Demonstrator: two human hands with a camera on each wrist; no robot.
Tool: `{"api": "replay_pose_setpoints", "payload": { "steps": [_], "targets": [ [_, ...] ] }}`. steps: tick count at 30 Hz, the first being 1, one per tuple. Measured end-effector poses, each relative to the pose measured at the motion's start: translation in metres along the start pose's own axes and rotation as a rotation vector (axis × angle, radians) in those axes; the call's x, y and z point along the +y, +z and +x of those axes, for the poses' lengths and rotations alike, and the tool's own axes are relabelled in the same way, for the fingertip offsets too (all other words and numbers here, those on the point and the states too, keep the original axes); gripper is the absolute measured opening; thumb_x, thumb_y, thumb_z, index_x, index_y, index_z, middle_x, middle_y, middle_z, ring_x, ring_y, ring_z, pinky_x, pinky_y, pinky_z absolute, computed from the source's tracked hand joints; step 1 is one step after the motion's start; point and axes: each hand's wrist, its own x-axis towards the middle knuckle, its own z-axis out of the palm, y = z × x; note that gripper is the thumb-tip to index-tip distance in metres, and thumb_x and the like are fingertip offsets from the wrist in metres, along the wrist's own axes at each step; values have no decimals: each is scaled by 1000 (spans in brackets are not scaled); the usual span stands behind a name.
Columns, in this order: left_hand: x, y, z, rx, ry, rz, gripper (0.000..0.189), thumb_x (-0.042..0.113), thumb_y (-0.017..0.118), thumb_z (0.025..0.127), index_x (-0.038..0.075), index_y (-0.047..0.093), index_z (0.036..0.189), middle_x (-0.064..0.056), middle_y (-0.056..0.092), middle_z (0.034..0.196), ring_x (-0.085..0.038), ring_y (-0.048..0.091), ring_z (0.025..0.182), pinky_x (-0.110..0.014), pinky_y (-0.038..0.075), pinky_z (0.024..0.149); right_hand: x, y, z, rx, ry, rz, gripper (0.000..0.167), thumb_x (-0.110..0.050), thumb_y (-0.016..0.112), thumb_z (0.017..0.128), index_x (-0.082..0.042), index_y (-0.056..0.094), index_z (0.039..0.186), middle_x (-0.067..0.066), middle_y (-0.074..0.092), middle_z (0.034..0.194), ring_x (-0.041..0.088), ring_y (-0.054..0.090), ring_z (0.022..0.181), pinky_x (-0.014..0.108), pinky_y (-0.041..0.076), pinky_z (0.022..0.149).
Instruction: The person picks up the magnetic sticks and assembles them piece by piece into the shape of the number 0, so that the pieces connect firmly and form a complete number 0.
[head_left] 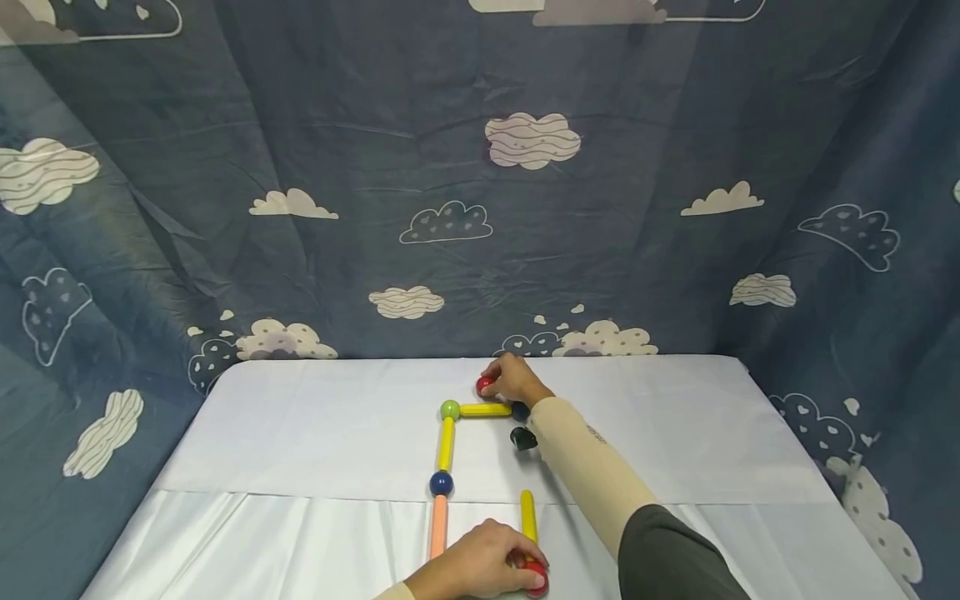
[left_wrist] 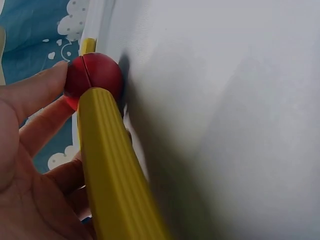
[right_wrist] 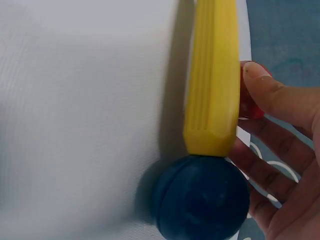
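Near the front edge of the head view, my left hand [head_left: 468, 562] pinches a red ball [head_left: 536, 578]. A yellow rod [head_left: 528, 517] extends away from that ball; in the left wrist view another yellow rod [left_wrist: 117, 175] meets it on the near side. My right hand [head_left: 517, 380] reaches to the back and holds a second red ball [head_left: 484, 386] between thumb and fingers. Just in front of it lies a yellow rod [head_left: 486, 410], with a green ball [head_left: 450, 409] at its left end and a dark blue ball [right_wrist: 202, 200] at its right, partly hidden by the wrist.
From the green ball, a yellow rod [head_left: 446, 443] runs towards me to a blue ball [head_left: 441, 483], then a pink rod [head_left: 438, 527]. All lie on a white-covered table [head_left: 300, 442]. A dark cloud-patterned curtain [head_left: 375, 150] hangs behind and at the sides. A small black object [head_left: 523, 438] is at the right wrist.
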Motion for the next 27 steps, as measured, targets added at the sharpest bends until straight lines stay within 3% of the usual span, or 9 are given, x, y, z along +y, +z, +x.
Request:
{"api": "replay_pose_setpoints", "payload": {
  "steps": [4, 8, 12, 18, 27],
  "targets": [
    [-2, 2, -1, 0, 13, -45, 15, 28, 70, 88, 19, 75, 99, 22, 53, 67, 10, 46, 63, -13, 40, 58, 2, -5, -4, 10, -44, 1, 36, -17, 79, 81, -9, 70, 115, 6, 67, 107, 20, 59, 95, 37, 48, 90],
    [-2, 2, -2, -9, 0, -81, 15, 26, 71, 88, 18, 75, 99, 21, 55, 68, 9, 47, 63, -13, 41, 59, 1, -13, -16, 43, -104, 44, 36, -18, 78, 81, -7, 69, 115, 7, 68, 107, 20, 60, 95, 34, 51, 82],
    [-1, 1, -3, 6, -18, -83, 14, 25, 73, 86, 20, 75, 98, 21, 56, 68, 8, 47, 62, -14, 40, 59, 2, -21, -35, 53, -156, 90, 35, -19, 79, 80, -7, 70, 111, 6, 68, 104, 19, 61, 89, 30, 52, 73],
    [0, 1, -2, 11, -47, -102, 13, 25, 75, 84, 21, 76, 96, 20, 54, 65, 6, 45, 58, -15, 37, 55, 18, -25, -69, 18, -219, 156, 30, -16, 81, 77, -7, 71, 104, 3, 68, 94, 16, 61, 80, 28, 51, 71],
    [-1, 2, -3, 7, -47, -135, 13, 26, 74, 84, 20, 76, 96, 20, 53, 65, 4, 44, 57, -15, 36, 53, 49, -11, -113, -62, -150, 163, 26, -17, 80, 79, -8, 69, 101, 0, 63, 90, 15, 55, 75, 25, 46, 63]
  ]
}}
